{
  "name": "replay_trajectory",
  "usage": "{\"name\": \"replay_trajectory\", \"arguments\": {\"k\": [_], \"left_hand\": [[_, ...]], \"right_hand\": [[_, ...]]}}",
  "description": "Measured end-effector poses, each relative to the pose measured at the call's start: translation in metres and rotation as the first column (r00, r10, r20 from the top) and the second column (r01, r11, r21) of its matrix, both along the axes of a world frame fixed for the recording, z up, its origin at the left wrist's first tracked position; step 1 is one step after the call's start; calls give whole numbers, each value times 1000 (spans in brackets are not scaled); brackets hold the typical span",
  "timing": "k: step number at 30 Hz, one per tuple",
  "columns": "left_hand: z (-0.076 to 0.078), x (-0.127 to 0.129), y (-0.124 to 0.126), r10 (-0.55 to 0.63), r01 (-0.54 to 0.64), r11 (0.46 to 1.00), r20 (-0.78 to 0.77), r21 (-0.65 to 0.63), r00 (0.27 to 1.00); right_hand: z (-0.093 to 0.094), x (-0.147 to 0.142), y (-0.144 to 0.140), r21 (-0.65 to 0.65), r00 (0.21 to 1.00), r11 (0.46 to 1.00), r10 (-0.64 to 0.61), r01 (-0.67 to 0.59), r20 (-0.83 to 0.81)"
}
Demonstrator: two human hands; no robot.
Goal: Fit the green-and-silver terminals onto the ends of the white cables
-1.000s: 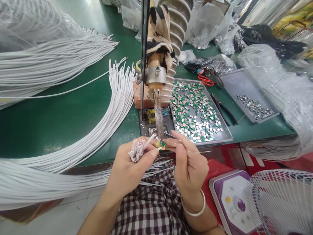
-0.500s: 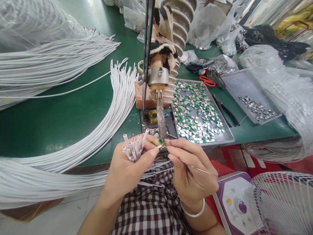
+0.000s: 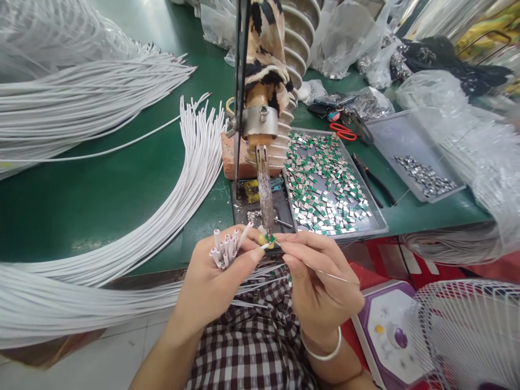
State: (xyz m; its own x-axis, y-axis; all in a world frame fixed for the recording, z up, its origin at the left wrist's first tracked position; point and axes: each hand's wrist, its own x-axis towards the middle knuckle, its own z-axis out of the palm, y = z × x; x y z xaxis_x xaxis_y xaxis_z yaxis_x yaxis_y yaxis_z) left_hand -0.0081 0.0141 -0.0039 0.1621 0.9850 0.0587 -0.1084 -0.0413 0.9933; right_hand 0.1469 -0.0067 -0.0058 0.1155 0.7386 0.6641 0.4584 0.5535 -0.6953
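Observation:
My left hand (image 3: 215, 287) is closed around a bundle of white cables (image 3: 225, 250), whose reddish ends stick up above the thumb. Between its thumb and fingertips one cable end points right, toward a small green circuit board (image 3: 270, 238). Directly above that board is the tip of a clamped soldering iron (image 3: 266, 195); whether they touch is hard to make out. My right hand (image 3: 325, 287) pinches a thin solder wire (image 3: 331, 276), its fingertips close beside the board. Fingers partly hide the joint.
A tray (image 3: 379, 225) of small green-and-metal boards lies right of the iron, with pliers (image 3: 374, 181) and red-handled scissors (image 3: 343, 131) beyond. Another tray (image 3: 390, 135) holds metal parts. More white cables (image 3: 162, 222) spread leftward. A ribbed hose (image 3: 300, 43) stands behind the iron. A fan (image 3: 471, 330) is at lower right.
The view has shifted slightly. Both hands stay near the iron tip, and the green board under it shows more plainly. The cable bundle in my left hand has tilted a little to the right.

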Motion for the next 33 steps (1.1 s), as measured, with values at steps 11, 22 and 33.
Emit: {"name": "replay_trajectory", "arguments": {"k": [11, 22, 33], "left_hand": [[2, 2, -1, 20, -20, 1000, 77, 1, 997], [-3, -1, -4, -19, 20, 997, -16, 69, 1000], [-4, 1, -16, -24, 43, 993, -168, 110, 985]], "right_hand": [[2, -2, 2, 40, 999, 999, 25, -26, 20], [1, 1, -2, -31, 996, 996, 82, -83, -46], [0, 0, -4, -227, 960, 969, 30, -96, -277]]}}
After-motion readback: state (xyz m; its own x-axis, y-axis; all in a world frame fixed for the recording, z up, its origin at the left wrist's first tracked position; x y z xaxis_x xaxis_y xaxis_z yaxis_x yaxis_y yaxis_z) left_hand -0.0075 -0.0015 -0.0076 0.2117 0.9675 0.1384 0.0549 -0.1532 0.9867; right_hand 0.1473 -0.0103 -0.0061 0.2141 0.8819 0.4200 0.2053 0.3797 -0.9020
